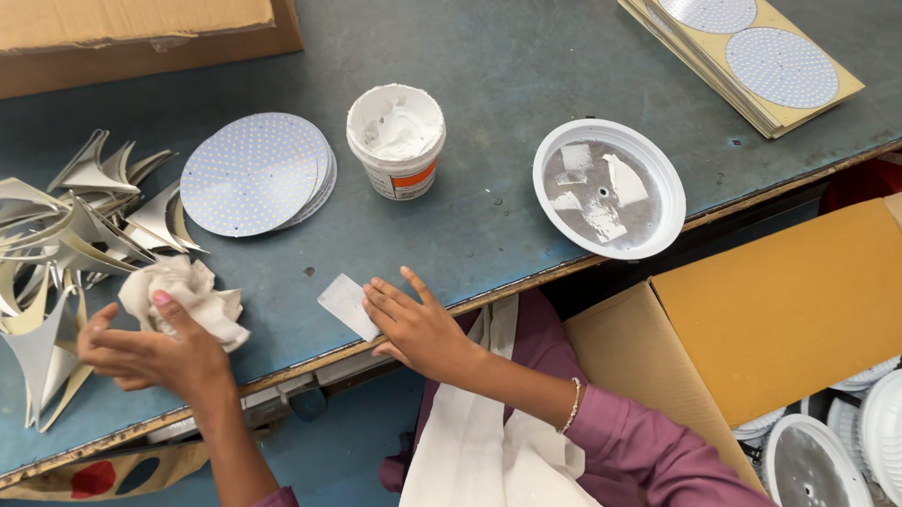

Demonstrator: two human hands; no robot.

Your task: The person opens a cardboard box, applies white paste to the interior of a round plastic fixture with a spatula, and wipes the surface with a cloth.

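Observation:
My left hand grips a crumpled white cloth near the table's front edge, beside a heap of pointed offcuts. My right hand rests flat, fingers spread, with its fingertips on a small white card lying on the blue-grey table. Beyond the hands stands an open white tub of white paste. To its left lies a stack of round dotted LED discs. On the right sits a round white lamp housing with white paste dabs on its grey inner plate.
A heap of curved, pointed cardboard offcuts covers the table's left end. Yellow panels holding round LED discs are stacked at the back right. A cardboard box is at the back left. An open carton with more white housings stands below right.

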